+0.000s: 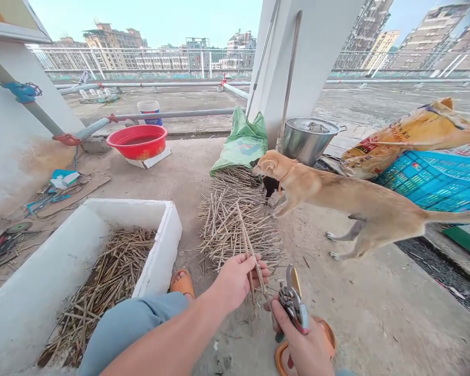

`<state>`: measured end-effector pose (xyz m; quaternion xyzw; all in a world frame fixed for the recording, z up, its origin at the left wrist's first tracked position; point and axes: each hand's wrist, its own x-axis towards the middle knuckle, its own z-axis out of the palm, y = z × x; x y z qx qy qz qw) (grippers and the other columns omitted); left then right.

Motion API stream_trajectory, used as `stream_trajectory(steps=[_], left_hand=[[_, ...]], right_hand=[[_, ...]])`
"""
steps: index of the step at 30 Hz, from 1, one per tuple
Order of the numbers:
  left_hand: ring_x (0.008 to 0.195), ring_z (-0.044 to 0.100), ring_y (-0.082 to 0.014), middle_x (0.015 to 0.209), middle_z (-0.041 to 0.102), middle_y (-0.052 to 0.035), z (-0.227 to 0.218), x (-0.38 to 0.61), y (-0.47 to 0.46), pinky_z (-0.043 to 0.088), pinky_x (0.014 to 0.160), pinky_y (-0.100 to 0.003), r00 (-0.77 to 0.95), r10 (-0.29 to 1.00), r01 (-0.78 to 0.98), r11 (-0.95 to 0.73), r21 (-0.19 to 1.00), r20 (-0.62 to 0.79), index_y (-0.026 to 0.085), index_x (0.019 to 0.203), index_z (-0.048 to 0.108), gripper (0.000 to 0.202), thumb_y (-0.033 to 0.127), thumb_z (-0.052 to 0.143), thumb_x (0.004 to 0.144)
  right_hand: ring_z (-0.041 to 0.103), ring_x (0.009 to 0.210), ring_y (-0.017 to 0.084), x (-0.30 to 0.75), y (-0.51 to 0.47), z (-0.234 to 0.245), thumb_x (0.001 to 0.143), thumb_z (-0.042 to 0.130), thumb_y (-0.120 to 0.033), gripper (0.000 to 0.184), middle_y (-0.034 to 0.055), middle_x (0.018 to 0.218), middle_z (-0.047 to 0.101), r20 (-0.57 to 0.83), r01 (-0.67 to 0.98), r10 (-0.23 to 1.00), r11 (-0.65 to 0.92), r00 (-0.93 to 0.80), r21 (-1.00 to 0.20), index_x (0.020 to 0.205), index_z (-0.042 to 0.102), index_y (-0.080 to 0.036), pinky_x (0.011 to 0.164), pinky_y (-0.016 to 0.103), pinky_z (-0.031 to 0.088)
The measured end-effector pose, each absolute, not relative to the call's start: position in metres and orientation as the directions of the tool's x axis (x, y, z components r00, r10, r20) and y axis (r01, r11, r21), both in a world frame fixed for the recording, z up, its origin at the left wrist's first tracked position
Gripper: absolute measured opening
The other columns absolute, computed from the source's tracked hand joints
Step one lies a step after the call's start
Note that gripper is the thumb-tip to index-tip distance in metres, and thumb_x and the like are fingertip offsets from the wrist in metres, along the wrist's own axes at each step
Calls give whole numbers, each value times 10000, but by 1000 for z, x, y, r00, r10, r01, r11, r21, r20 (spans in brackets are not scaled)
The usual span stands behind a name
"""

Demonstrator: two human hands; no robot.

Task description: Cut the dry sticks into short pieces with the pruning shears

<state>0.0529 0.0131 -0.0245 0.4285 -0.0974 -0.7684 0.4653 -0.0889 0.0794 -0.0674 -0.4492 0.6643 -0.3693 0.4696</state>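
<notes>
My left hand [235, 284] is closed around a few long thin dry sticks [246, 235], which point up and away over the pile. In my right hand [297, 334] is a pair of pruning shears [293, 298], blades upward, just right of the sticks' lower ends. The right fingertips are close to one stick end; whether they touch it I cannot tell. Beyond my hands a heap of cut sticks [235, 224] spreads from the mouth of a green woven sack [245, 138]. To my left, a white foam box [156, 261] contains many short cut pieces [105, 282].
A tan dog [329, 193] stands right of the heap, beside a mostly hidden black animal [271, 185]. Behind are a red basin [137, 142], a metal pot [307, 143] and a pillar [301, 62]. A blue crate [434, 180] and yellow sack [411, 136] lie right.
</notes>
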Motion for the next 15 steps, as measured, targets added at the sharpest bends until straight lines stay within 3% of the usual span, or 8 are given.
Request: stream_trajectory(steps=[5,9,15], left_hand=[[664,625,-159,785,630,-95,-19,56,11,499,694,-326,-216,-784,652,-560,512,-582,98,848,551,80,142,492,817],[674,618,-160,819,625,-103,-19,59,8,497,721,-369,-253,-769,675,-575,463,-587,92,885,551,130,169,456,843],[636,575,-129,761,593,-68,-20,59,7,486,710,-355,-316,-783,686,-579,441,-536,88,892,558,129,160,463,844]], right_hand=[[512,645,190,-87,90,-87,689,588,-591,476,36,697,607,-386,-136,-922,386,-30,-912,906,610,-167,598,301,430],[517,630,195,-87,90,-90,654,620,-599,504,38,681,611,-454,-72,-891,453,2,-889,897,622,-158,585,297,434],[506,632,200,-71,95,-68,603,625,-644,534,37,682,619,-526,-45,-836,538,-158,-842,836,663,-166,544,292,410]])
